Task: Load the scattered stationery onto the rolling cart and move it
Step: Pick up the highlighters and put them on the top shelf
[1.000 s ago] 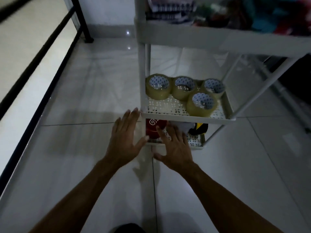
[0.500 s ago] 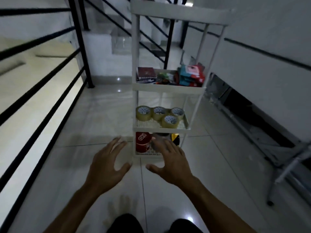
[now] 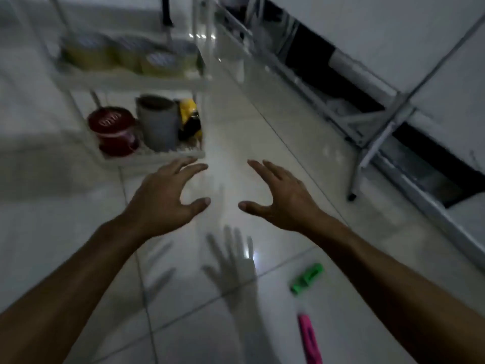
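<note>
The white rolling cart stands at upper left. Its middle shelf carries several yellowish tape rolls. On the bottom shelf sit a red tin, a grey cup and a yellow-and-black item. My left hand hovers open just in front of the bottom shelf, empty. My right hand is open over bare floor, also empty. A green highlighter and a pink highlighter lie on the tiles at lower right, below my right forearm.
A white metal frame with slanted legs runs along the wall on the right. The floor is glossy white tile, dimly lit. The picture is blurred by motion.
The view has swung down and right, so the cart now sits at upper left and two highlighters on the floor have come into sight. Both hands have spread apart, still empty.
</note>
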